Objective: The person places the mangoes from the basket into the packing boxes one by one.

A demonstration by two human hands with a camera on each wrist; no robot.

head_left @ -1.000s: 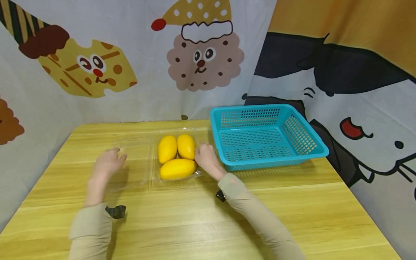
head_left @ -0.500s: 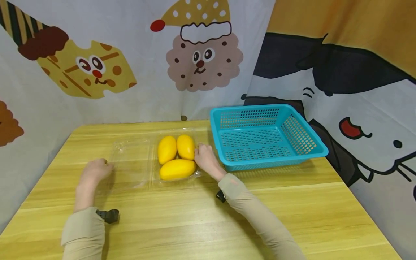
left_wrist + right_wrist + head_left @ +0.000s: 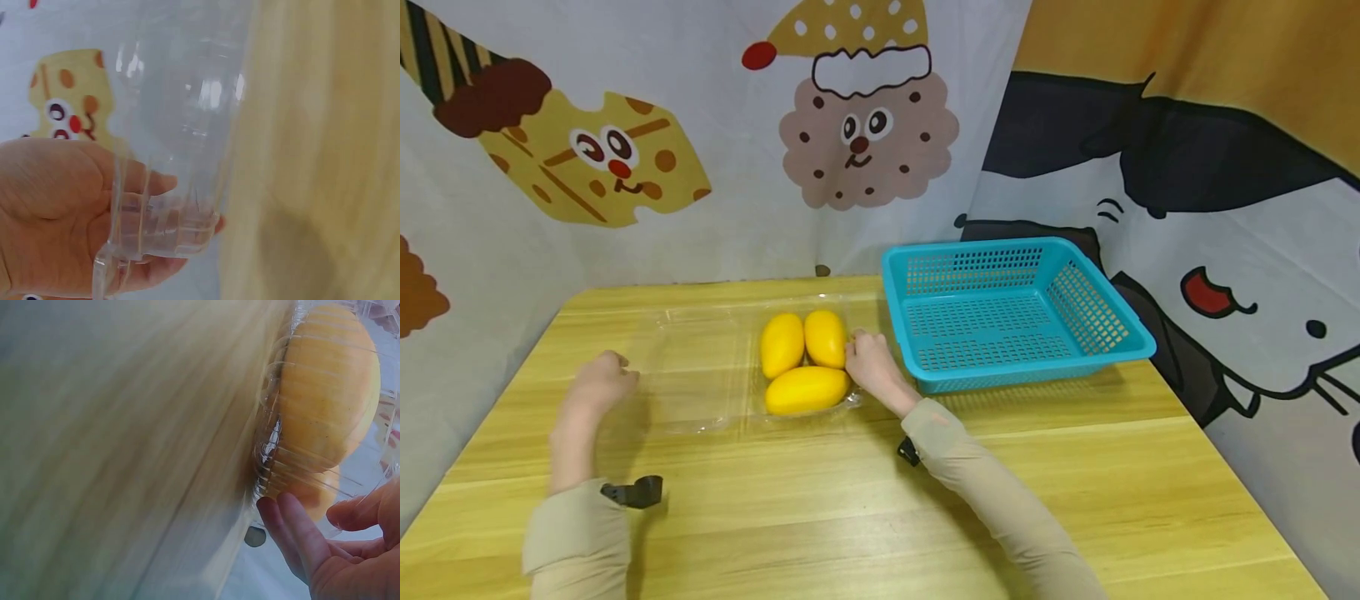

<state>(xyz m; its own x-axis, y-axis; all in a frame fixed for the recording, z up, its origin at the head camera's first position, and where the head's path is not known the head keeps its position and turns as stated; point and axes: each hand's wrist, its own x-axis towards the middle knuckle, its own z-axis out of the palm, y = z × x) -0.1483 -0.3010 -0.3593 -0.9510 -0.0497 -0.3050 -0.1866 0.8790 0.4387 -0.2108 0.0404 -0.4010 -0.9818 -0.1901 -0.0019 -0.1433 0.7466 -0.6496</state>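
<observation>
Three yellow mangoes, one lying crosswise (image 3: 807, 391) in front of two others (image 3: 782, 345) (image 3: 825, 338), sit in a clear plastic clamshell box (image 3: 760, 400). Its see-through lid (image 3: 692, 367) is folded out to the left, low over the table. My left hand (image 3: 601, 385) is at the lid's outer edge; in the left wrist view its loosely extended fingers show through the clear lid wall (image 3: 169, 212). My right hand (image 3: 874, 365) is at the box's right side. In the right wrist view its straight fingers (image 3: 297, 528) touch the box's wall low down, with the thumb apart.
A turquoise perforated basket (image 3: 1022, 365) stands at the back right with nothing in it, just beyond my right hand. The wooden table (image 3: 865, 508) meets a curtain printed with cartoons (image 3: 730, 242) along its back edge.
My left hand has moved left and toward me, and the lid has swung further out and lower on the left. The right hand, the mangoes and the basket have stayed in place.
</observation>
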